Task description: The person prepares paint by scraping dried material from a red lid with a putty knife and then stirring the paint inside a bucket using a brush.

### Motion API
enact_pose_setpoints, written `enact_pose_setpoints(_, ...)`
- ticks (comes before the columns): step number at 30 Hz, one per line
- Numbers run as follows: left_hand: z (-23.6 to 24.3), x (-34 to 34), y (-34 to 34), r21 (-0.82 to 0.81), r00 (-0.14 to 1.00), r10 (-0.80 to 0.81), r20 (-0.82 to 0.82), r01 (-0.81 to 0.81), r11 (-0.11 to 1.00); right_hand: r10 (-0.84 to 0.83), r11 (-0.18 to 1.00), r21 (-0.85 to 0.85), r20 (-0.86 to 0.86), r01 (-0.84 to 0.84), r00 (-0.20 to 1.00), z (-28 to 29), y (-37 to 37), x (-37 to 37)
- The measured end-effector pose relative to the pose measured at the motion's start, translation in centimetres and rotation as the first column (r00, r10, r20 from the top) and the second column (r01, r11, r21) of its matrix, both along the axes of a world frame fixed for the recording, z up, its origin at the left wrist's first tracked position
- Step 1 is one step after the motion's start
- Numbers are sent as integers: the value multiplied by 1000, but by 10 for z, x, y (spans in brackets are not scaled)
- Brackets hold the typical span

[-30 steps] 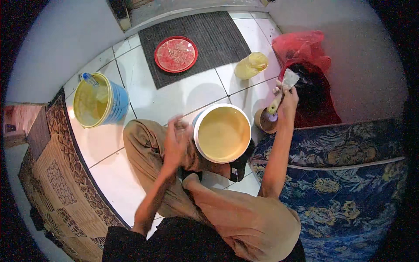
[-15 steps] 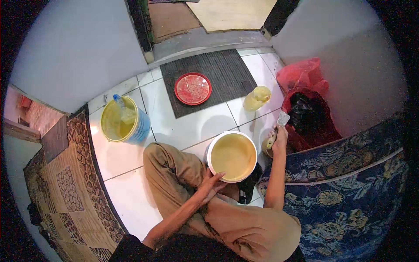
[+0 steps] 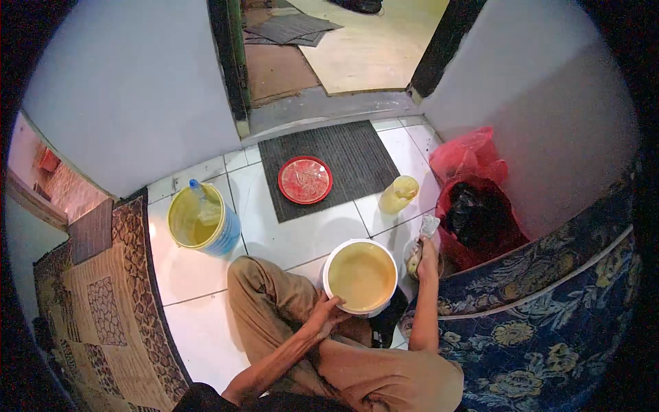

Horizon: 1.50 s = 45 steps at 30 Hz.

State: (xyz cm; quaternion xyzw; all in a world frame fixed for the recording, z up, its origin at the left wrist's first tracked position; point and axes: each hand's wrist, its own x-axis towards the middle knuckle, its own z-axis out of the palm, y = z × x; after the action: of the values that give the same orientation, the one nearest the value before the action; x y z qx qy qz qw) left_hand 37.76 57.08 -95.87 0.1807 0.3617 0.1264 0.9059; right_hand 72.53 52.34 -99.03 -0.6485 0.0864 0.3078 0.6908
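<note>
My left hand (image 3: 325,318) grips the near left rim of a white tub (image 3: 392,292), thumb over the edge and fingers below. Smooth yellowish-cream liquid (image 3: 361,277) fills much of the tub, which tilts slightly towards me above my crossed legs. To the tub's right, my right hand (image 3: 428,257) is closed round a pale object (image 3: 430,226) with a whitish, crinkled top and a yellowish lower part. Its exact kind is unclear. Beyond the tub, a yellow-stained cup-like container (image 3: 399,195) stands on the tiles. A red round lid (image 3: 305,180) lies on a dark ribbed mat (image 3: 357,155).
At left stands a blue-and-white bucket (image 3: 228,230) holding a blue-topped clear plastic item (image 3: 206,206). Red plastic bags (image 3: 470,161), one with a black bag (image 3: 468,209) inside, lean against the right wall. Blue floral fabric (image 3: 535,343) borders my right; a patterned rug (image 3: 110,309), my left.
My view has tilted up, showing more of the doorway and the room beyond. My hands keep their holds on the tub and the pale object.
</note>
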Motion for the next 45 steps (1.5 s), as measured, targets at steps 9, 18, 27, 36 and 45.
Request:
enact_pose_setpoints(9, 13, 10, 27, -51, 997, 8, 78, -4, 999, 96, 995, 23, 78, -98, 992, -10, 0, 7)
enact_pose_setpoints(18, -20, 31, 45, -62, 999, 11, 38, -9, 998, 133, 990, -55, 75, -129, 988, 4, -7, -6)
enact_pose_setpoints(27, -16, 60, 80, -19, 984, 13, 179, -10, 1000, 261, 955, -184, 154, -232, 953, -20, 0, 26)
enact_pose_setpoints(36, -16, 74, 121, -93, 988, 28, 152, -14, 996, 322, 946, -96, 218, -309, 921, -60, 24, 44)
enact_pose_setpoints(45, -15, 62, 157, -43, 997, -14, 72, 17, 999, 374, 889, -344, 164, -302, 913, -90, 38, 34)
